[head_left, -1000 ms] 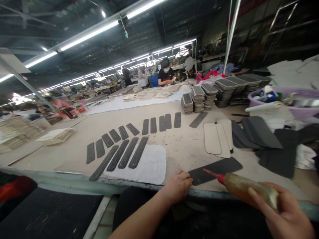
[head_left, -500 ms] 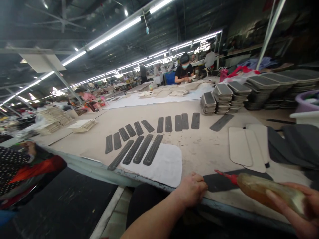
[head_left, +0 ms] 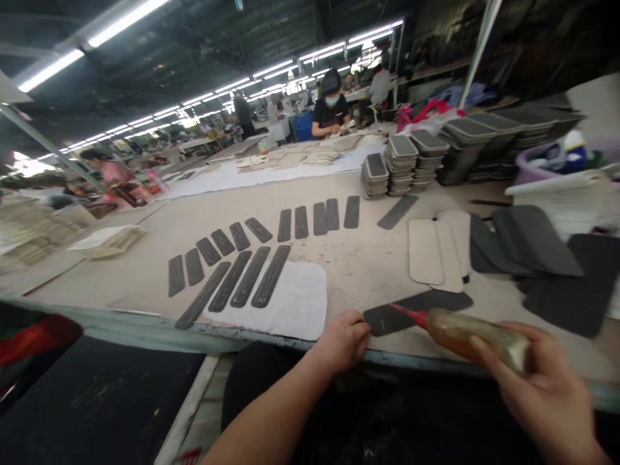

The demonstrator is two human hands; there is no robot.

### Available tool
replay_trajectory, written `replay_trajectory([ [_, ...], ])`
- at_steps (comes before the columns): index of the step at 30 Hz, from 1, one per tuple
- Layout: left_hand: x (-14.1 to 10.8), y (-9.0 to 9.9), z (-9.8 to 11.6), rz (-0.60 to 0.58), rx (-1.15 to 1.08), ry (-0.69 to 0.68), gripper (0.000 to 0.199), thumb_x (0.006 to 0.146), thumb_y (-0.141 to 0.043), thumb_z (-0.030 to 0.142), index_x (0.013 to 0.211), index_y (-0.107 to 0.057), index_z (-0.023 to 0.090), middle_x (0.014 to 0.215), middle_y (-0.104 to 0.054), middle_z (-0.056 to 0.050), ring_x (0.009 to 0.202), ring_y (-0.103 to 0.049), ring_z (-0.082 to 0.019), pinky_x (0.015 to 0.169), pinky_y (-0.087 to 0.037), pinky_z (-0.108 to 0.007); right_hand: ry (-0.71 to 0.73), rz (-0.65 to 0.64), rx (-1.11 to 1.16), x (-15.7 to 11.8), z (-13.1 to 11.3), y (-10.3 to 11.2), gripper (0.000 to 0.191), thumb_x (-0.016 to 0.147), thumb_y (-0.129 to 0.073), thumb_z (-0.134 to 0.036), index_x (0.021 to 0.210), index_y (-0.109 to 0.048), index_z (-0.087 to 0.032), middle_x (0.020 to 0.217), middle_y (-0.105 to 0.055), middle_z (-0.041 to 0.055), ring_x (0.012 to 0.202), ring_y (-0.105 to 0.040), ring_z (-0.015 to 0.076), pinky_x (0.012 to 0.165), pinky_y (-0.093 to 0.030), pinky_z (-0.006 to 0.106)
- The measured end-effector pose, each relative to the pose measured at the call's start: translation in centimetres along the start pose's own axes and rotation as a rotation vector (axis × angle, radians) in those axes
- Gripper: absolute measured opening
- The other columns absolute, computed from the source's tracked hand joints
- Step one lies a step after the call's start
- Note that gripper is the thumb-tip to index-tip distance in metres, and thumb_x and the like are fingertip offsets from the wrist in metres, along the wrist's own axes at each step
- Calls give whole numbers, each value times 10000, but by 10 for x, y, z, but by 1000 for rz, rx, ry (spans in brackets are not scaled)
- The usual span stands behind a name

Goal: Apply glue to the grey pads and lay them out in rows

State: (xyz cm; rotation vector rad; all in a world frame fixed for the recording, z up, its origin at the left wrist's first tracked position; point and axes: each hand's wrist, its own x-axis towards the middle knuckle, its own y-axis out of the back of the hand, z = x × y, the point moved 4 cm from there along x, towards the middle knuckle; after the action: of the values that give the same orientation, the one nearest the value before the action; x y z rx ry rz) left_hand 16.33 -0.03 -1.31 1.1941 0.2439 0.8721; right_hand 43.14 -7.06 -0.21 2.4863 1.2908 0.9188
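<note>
My left hand (head_left: 345, 342) is closed at the table's front edge, its fingers at the left end of a long dark grey strip (head_left: 436, 299) lying flat. In my right hand (head_left: 547, 381) is a squeeze bottle (head_left: 465, 330) with amber contents and a thin red nozzle. The bottle lies nearly level, nozzle pointing left, its tip over the strip. Left of my left hand, several dark strips (head_left: 249, 278) with shiny lines on them lie partly on a white sheet (head_left: 305, 297). A row of shorter dark strips (head_left: 301, 223) lies behind them.
Dark grey panels (head_left: 527, 242) and pale panels (head_left: 425, 252) lie at the right. Stacked grey-topped pieces (head_left: 401, 165) and a purple basin (head_left: 530, 169) stand behind. Pale stacked sheets (head_left: 109, 240) lie at left. A masked person (head_left: 330, 110) works across the table (head_left: 349, 271).
The view has swung right and down, so more of my right hand and the panels at right show. Both hands keep about the same place relative to the strip.
</note>
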Motion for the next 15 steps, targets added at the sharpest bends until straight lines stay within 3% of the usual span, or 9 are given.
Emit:
replay_trajectory([
  [3,-1,0,0,-5,0,-11,218,909,-461,198,958,-672,173,980,-619,-81,903,-575,-177,816,-497,-306,49,17,-57,2,-27,-1,355,760,-631,-527,974,-544,-257,897,-552,50,824,-564,278,757,-452,435],
  [15,5,-1,5,-57,44,-47,226,924,-450,194,927,-675,177,959,-645,-58,900,-559,-179,853,-468,-320,363,-125,-23,-7,-51,-29,257,824,-631,-334,1025,-518,-221,951,-563,73,894,-558,244,760,-497,395],
])
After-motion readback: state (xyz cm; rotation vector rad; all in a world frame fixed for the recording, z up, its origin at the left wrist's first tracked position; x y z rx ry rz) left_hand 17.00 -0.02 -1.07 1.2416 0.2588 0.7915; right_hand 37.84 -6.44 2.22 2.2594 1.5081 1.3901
